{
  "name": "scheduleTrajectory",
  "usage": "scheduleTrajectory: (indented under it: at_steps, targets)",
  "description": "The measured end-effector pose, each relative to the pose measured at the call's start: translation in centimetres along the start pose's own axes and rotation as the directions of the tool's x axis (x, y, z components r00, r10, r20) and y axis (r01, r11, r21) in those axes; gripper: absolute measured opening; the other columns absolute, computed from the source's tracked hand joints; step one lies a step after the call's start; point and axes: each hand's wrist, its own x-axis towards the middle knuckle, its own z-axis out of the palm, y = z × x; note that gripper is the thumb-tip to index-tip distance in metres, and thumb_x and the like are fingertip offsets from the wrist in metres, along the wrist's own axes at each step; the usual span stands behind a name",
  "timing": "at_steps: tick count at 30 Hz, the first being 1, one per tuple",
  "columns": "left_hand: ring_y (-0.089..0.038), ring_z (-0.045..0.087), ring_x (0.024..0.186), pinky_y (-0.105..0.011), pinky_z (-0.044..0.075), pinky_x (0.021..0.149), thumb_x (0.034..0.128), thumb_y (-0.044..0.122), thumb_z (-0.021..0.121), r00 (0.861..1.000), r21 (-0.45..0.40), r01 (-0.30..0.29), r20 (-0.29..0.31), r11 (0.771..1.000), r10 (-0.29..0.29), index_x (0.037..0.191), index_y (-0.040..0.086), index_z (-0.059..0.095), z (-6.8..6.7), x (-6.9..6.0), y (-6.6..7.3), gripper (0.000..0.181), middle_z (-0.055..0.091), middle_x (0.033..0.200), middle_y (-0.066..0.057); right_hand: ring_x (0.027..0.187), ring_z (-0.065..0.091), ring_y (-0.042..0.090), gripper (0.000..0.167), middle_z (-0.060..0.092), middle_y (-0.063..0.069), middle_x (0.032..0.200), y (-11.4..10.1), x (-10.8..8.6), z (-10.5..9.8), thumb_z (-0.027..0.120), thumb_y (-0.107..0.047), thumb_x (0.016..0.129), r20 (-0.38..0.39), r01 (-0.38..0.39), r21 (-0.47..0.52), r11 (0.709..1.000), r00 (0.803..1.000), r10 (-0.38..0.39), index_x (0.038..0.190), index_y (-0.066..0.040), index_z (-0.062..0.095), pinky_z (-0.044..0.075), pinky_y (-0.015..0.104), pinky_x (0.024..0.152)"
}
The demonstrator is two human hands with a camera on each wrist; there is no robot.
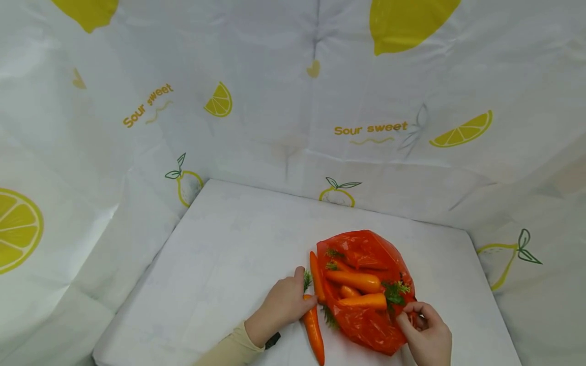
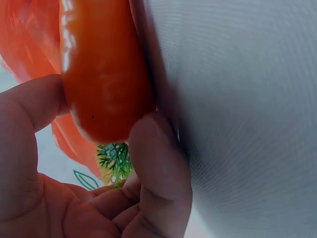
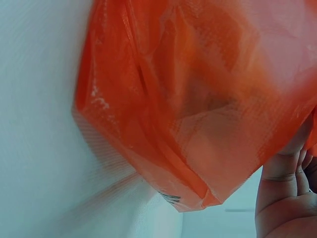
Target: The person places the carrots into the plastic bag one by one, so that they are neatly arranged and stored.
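My left hand pinches the leafy top end of an orange carrot, which lies on the white table left of a red plastic bag. In the left wrist view, thumb and finger grip both sides of that carrot, its green sprig showing beneath. Several carrots with green tops lie in the bag's open mouth. Another carrot stands along the bag's left edge. My right hand pinches the bag's rim at the near right; the right wrist view shows the bag's side.
White sheeting printed with lemons walls in the white table at the back and sides. A small black object shows beside the left wrist.
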Motion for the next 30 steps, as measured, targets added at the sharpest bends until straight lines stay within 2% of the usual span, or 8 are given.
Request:
scheduleTrajectory:
  at_steps: [3,4,7,10,14,21,27,30]
  targets:
    - [-0.016,0.055,0.056,-0.029,0.045,0.05,0.0934,0.04,0.081,1.0,-0.002,0.012,0.013,1.0,-0.012,0.149,-0.001,0.05,0.1,0.0,0.1,0.075,0.06,0.073,-0.001,0.053,0.048,0.017,0.023,0.067,0.002,0.075,0.8,0.3,0.2,0.079,-0.013,0.094,-0.011,0.028,0.018,0.999,1.0,-0.027,0.112,-0.004,0.069,0.043,0.03,0.048]
    - [-0.017,0.055,0.057,-0.029,0.046,0.05,0.0922,0.039,0.082,1.0,0.0,0.015,0.017,1.0,-0.015,0.146,0.0,0.051,0.2,0.0,0.1,0.073,0.061,0.075,-0.002,0.051,0.047,0.017,0.021,0.067,0.003,0.074,1.4,0.6,0.3,0.079,-0.012,0.093,-0.017,0.052,0.052,0.997,0.999,-0.051,0.11,-0.004,0.07,0.04,0.03,0.047]
    - [-0.018,0.057,0.059,-0.03,0.048,0.052,0.0897,0.034,0.085,0.999,-0.003,0.013,0.03,1.0,-0.013,0.137,0.002,0.054,0.2,-0.1,0.3,0.065,0.062,0.079,-0.003,0.051,0.047,0.017,0.02,0.066,0.004,0.072,2.0,0.7,0.4,0.079,-0.013,0.091,-0.029,0.077,0.061,0.995,0.997,-0.076,0.106,-0.004,0.07,0.04,0.031,0.046]
    - [-0.018,0.057,0.059,-0.03,0.048,0.052,0.088,0.03,0.087,0.999,-0.008,0.003,0.041,1.0,-0.003,0.13,0.005,0.055,0.0,-0.2,0.3,0.058,0.061,0.078,-0.002,0.051,0.048,0.017,0.02,0.066,0.004,0.072,1.6,0.6,0.4,0.08,-0.011,0.091,-0.026,0.054,0.047,0.997,0.998,-0.052,0.107,-0.004,0.071,0.04,0.03,0.046]
    - [-0.017,0.056,0.059,-0.028,0.048,0.053,0.0883,0.029,0.087,0.999,0.008,-0.019,0.037,1.0,0.019,0.129,0.008,0.058,-0.5,-0.3,0.1,0.054,0.062,0.078,-0.001,0.053,0.049,0.016,0.022,0.066,0.002,0.075,0.5,0.2,0.1,0.08,-0.01,0.093,-0.01,0.01,-0.007,1.0,1.0,-0.01,0.112,-0.003,0.07,0.043,0.029,0.049]
    - [-0.016,0.055,0.062,-0.028,0.049,0.058,0.0896,0.029,0.086,0.999,0.056,-0.053,-0.003,0.997,0.053,0.127,0.007,0.061,-2.2,0.0,-1.0,0.05,0.063,0.08,0.0,0.053,0.049,0.016,0.022,0.067,0.001,0.077,-0.1,-0.1,0.1,0.078,-0.009,0.094,-0.002,0.015,-0.009,1.0,1.0,-0.015,0.113,-0.001,0.07,0.043,0.029,0.049]
    - [-0.015,0.058,0.069,-0.03,0.054,0.066,0.091,0.031,0.086,0.997,0.065,-0.056,-0.053,0.996,0.06,0.136,0.007,0.063,-4.3,0.2,-1.9,0.056,0.073,0.094,-0.003,0.053,0.049,0.017,0.022,0.066,0.002,0.074,-0.2,-0.1,0.0,0.079,-0.01,0.094,-0.004,0.019,-0.016,1.0,1.0,-0.019,0.112,-0.002,0.07,0.043,0.029,0.049]
    - [-0.016,0.058,0.069,-0.032,0.054,0.066,0.092,0.031,0.086,0.995,0.074,-0.045,-0.09,0.996,0.051,0.14,0.007,0.062,-5.6,0.4,-2.2,0.059,0.073,0.095,-0.003,0.053,0.049,0.016,0.021,0.066,0.002,0.073,-0.3,-0.1,0.0,0.079,-0.009,0.094,-0.003,0.015,-0.018,1.0,1.0,-0.015,0.112,-0.002,0.07,0.044,0.028,0.049]
